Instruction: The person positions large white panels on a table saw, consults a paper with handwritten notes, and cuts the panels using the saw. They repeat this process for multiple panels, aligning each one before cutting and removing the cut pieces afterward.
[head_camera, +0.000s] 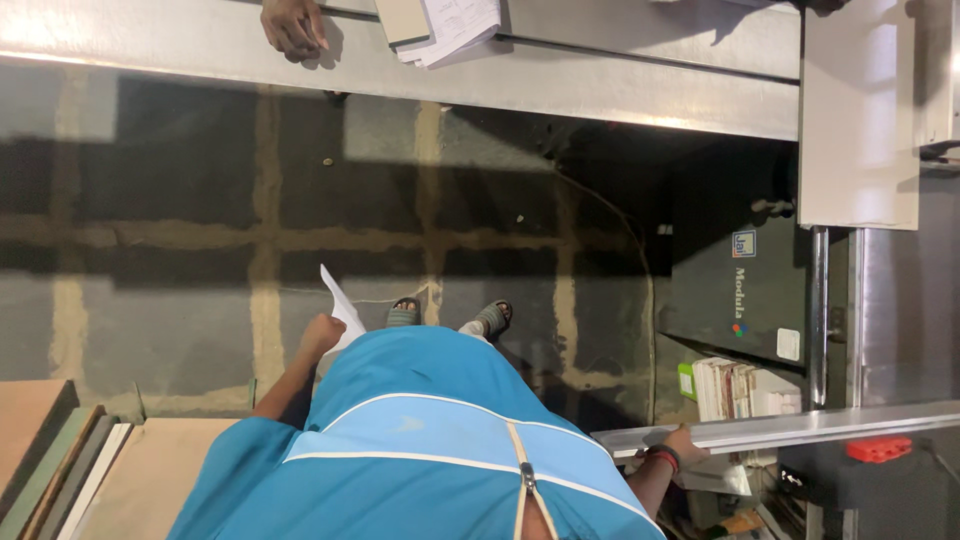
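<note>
At the lower left of the frame, flat boards in brown, tan and white (60, 460) lie stacked edge on. Just right of them the person's left hand (320, 335) hangs at the side of a blue shirt with pale stripes (430, 440), fingers curled together and clamped on the lower edge of a thin white paper sheet (340, 303), which stands up from the fist over the dark tiled floor (180, 180). Above the shirt, two grey sandals (450, 316) show on the floor. At the upper left another person's hand (292, 25) rests on a long grey metal counter (600, 95), near a loose stack of white papers (445, 25) at the top centre. Judged from this, the sheet is picked up and carried but not yet laid anywhere, well apart from that stack. Towards the right stands a dark machine cabinet (740, 290) with upright booklets (735, 388) below it. At the lower right the right hand (685, 445), with a red wristband, rests on the end of a shiny metal rail (800, 428); whether its fingers grip it I cannot tell. A small red block (878, 448) sits under the rail.
</note>
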